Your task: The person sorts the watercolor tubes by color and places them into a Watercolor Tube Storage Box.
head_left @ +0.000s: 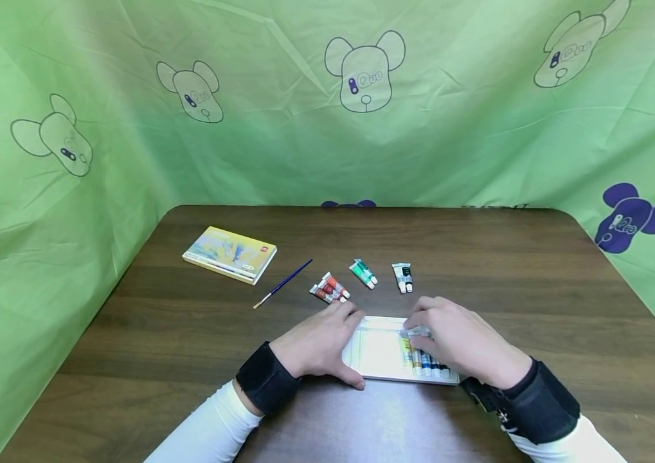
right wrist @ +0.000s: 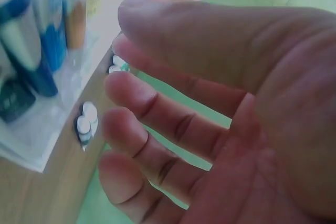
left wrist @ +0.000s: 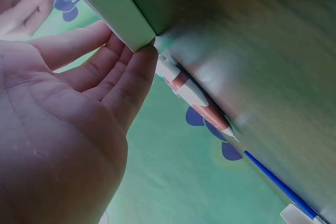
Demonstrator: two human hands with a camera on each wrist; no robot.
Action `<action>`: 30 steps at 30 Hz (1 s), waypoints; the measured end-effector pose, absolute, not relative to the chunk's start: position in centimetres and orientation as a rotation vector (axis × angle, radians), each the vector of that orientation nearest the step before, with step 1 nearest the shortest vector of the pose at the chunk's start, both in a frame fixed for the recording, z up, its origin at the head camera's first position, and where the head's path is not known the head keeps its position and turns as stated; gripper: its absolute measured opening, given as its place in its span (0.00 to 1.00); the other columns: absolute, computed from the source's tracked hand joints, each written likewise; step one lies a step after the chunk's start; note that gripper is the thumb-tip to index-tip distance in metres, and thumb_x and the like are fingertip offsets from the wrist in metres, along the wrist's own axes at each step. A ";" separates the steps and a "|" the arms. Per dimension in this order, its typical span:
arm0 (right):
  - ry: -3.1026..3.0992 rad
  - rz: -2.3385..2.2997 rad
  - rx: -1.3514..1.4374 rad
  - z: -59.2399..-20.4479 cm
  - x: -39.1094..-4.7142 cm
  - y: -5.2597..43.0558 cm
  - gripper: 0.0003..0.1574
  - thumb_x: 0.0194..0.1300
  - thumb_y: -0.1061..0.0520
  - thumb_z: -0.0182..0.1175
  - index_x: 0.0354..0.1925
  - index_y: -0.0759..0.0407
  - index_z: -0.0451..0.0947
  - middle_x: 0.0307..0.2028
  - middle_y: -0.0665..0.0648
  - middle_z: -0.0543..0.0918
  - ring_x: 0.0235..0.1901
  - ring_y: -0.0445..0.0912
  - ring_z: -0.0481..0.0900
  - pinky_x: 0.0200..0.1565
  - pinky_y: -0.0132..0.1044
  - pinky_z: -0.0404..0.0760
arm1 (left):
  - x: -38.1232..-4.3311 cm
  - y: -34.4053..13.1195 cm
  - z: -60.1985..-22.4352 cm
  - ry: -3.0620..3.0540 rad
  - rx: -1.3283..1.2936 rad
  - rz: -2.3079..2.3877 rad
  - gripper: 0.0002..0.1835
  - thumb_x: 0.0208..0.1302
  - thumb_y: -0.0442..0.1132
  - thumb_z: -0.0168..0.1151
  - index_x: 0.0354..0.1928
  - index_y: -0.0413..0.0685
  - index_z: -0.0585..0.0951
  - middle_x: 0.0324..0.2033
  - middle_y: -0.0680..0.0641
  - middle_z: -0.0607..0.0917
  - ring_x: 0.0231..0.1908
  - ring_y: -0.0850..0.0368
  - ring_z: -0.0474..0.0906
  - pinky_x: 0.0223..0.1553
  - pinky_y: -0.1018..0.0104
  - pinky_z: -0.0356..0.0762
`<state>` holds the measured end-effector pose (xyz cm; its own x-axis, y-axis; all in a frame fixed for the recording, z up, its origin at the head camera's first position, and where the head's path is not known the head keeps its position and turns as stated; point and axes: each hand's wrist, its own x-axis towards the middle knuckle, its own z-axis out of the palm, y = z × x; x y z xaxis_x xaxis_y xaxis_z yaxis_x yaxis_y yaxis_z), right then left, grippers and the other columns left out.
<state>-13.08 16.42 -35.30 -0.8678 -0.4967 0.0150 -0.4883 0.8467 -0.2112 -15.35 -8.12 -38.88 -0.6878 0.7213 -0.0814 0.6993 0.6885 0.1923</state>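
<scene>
A shallow white tray lies on the table in the head view. My left hand holds its left side, thumb by the near corner and fingers at the far one. In the left wrist view, fingertips meet the pale tray edge. Several small paint tubes, from yellow to dark blue, lie side by side in the tray's right part. Over them is my right hand, fingers slightly bent. In the right wrist view nothing sits between its fingers, and blue-banded tubes stand out beside the thumb.
Beyond the tray lie reddish tubes, green tubes and a pair of white-capped dark tubes. A blue paintbrush lies to their left, with a flat yellow box behind it. Green printed cloth hangs around the wooden table.
</scene>
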 end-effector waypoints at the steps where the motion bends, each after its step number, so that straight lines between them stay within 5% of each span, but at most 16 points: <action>1: 2.981 -0.325 -0.780 -35.3 -13.3 16.5 0.12 0.55 0.51 0.66 0.41 0.48 0.85 0.37 0.44 0.77 0.40 0.42 0.76 0.39 0.41 0.78 | -15.4 -8.1 -38.9 2.746 1.160 0.221 0.58 0.37 0.75 0.63 0.67 0.44 0.66 0.56 0.49 0.71 0.54 0.57 0.66 0.58 0.67 0.67; 14: 3.005 -0.439 -0.605 -35.9 -16.7 17.2 0.14 0.60 0.53 0.61 0.44 0.55 0.84 0.42 0.53 0.82 0.44 0.50 0.79 0.46 0.49 0.78 | -15.3 -8.1 -39.0 2.753 1.168 0.216 0.58 0.37 0.75 0.64 0.67 0.44 0.66 0.56 0.49 0.71 0.54 0.57 0.65 0.58 0.67 0.67; 21: 3.063 -0.497 -0.457 -36.4 -19.4 17.4 0.11 0.61 0.56 0.60 0.40 0.60 0.84 0.33 0.54 0.83 0.32 0.45 0.78 0.35 0.45 0.78 | -15.3 -8.2 -38.9 2.751 1.139 0.199 0.59 0.37 0.75 0.64 0.68 0.44 0.66 0.57 0.49 0.71 0.54 0.58 0.65 0.58 0.67 0.67; 30: 3.019 -0.613 -0.237 -37.0 -22.1 17.4 0.16 0.60 0.53 0.59 0.40 0.63 0.83 0.32 0.57 0.84 0.33 0.48 0.77 0.36 0.45 0.76 | -15.3 -8.0 -38.9 2.743 1.126 0.201 0.59 0.37 0.76 0.63 0.68 0.44 0.65 0.58 0.49 0.71 0.55 0.58 0.64 0.59 0.66 0.66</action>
<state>-22.06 17.38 -37.02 -0.9869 -0.1599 -0.0200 -0.1394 0.9097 -0.3913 -15.26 -8.05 -38.88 -0.7005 0.7059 -0.1051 0.6830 0.7058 0.1880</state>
